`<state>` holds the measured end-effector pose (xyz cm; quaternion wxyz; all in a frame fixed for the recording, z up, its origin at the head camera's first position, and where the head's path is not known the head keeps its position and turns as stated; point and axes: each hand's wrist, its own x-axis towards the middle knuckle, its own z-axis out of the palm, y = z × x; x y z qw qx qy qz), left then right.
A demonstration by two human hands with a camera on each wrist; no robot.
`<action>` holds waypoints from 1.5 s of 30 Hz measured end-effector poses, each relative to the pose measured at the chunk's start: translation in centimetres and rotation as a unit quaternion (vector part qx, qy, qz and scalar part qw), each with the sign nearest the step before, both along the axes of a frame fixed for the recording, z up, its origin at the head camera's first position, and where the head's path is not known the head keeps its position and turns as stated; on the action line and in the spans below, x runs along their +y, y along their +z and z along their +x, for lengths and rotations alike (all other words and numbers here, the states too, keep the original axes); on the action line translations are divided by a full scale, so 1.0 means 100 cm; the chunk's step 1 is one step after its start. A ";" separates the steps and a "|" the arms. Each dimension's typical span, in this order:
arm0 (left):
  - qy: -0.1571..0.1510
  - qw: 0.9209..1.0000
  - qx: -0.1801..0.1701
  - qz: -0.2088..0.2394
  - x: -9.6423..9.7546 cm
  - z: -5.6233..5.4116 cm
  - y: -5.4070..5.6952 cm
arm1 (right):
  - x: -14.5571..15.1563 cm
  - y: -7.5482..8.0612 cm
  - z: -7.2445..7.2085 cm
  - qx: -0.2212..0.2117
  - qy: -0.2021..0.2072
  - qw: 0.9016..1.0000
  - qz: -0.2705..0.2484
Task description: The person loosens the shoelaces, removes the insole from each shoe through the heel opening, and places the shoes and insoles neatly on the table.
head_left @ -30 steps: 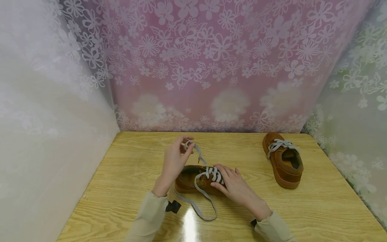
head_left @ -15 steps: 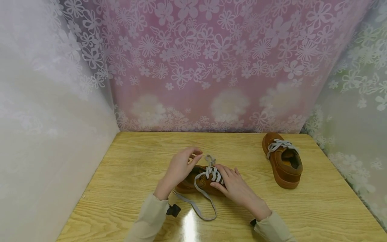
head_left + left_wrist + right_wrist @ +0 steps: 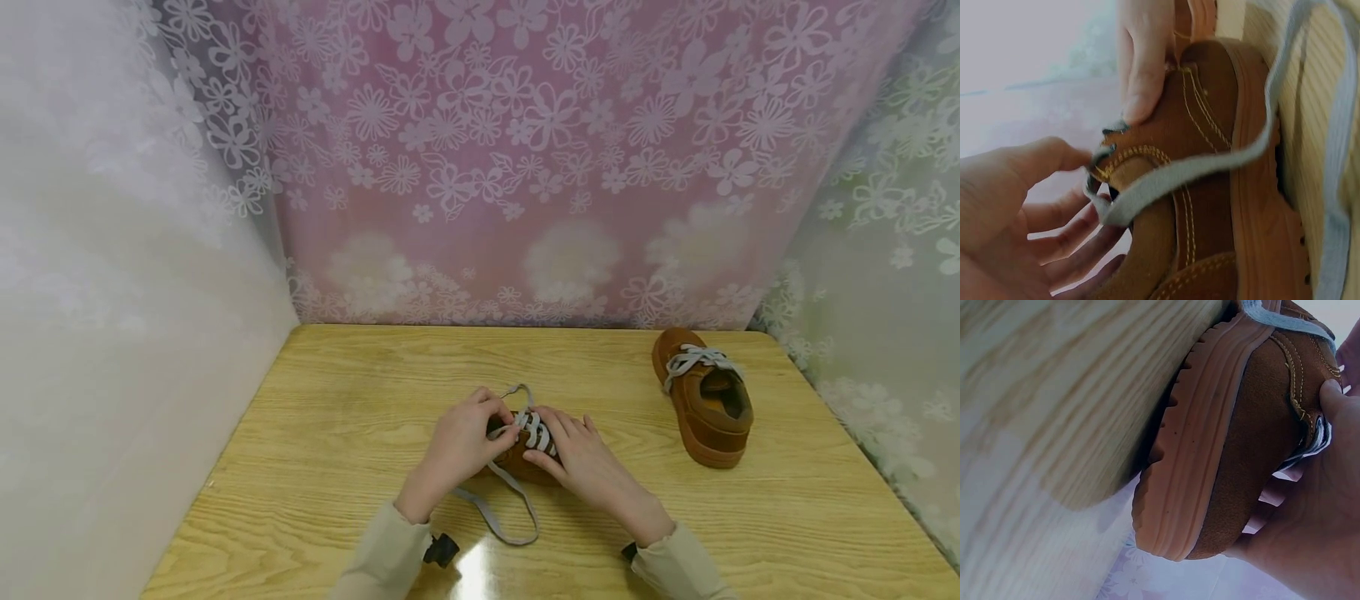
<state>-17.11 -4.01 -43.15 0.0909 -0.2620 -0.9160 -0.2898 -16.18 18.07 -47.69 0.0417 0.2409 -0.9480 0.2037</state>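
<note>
A brown shoe (image 3: 525,470) with an orange-brown sole lies sideways on the table, toe to the right. My left hand (image 3: 467,443) is at the collar end of its lacing, thumb and fingers pinching the grey shoelace (image 3: 1169,178) beside the top eyelets. Across the front of the shoe, my right hand (image 3: 592,467) holds it, thumb on the near side and fingers over the far side. One long lace end loops onto the table on the near side; another stretch arches up behind the shoe. The left hand covers most of the shoe's opening in the head view.
A matching brown shoe (image 3: 696,433), its grey laces tied, stands at the back right of the wooden table (image 3: 337,400). A pink floral curtain (image 3: 510,167) hangs behind the table, with pale sheets at both sides.
My left hand let go of the raised far lace end, which dropped behind the shoe. It then came down and right to the top eyelets and pinched the lace there. The right hand stayed put.
</note>
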 end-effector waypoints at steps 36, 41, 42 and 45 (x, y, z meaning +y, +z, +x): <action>0.081 0.996 0.021 0.040 0.011 0.011 -0.008 | 0.001 0.001 -0.001 0.002 -0.003 1.000 -0.003; 0.072 0.989 0.131 0.020 0.013 0.013 -0.009 | 0.001 0.000 0.000 0.000 -0.002 1.000 -0.006; 0.073 0.985 0.153 0.013 0.014 0.014 -0.009 | 0.000 0.000 0.000 0.000 -0.001 1.000 -0.006; 0.079 0.978 0.194 -0.002 0.014 0.015 -0.008 | 0.000 0.000 0.000 0.005 0.002 1.000 -0.004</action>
